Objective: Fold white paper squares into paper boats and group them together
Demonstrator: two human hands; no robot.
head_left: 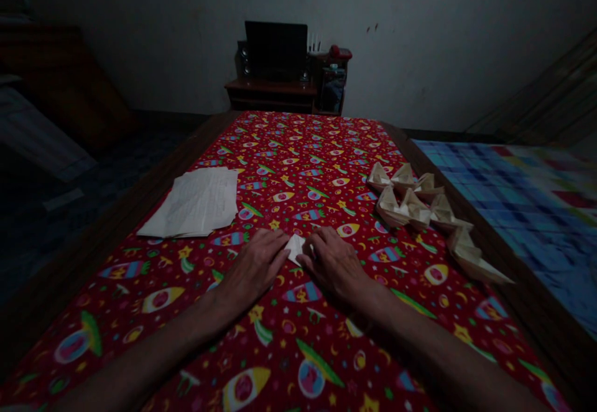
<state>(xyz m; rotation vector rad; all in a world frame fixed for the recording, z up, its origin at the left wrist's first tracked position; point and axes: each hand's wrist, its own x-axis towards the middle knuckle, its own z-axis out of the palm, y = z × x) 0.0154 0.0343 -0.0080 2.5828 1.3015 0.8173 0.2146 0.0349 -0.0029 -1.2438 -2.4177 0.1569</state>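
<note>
A small piece of folded white paper (pixel 295 249) lies on the red patterned cloth between my two hands. My left hand (pixel 262 256) grips its left side, fingers curled and thumb pressed at the edge. On the opposite side, my right hand (pixel 333 261) pinches the paper with thumb and bent fingers. Parts of the paper are covered by the fingertips. To the left rests a stack of flat white paper sheets (pixel 196 203). Several folded paper boats (pixel 405 206) stand in a cluster on the right, some touching one another.
The red cloth (pixel 298 169) with rocket prints covers a long table with dark wooden edges (pixel 536 275). Beyond its far end stand a black monitor (pixel 276 50) and speakers on a brown desk (pixel 270 88). A blue checked sheet (pixel 504 182) spreads out at right.
</note>
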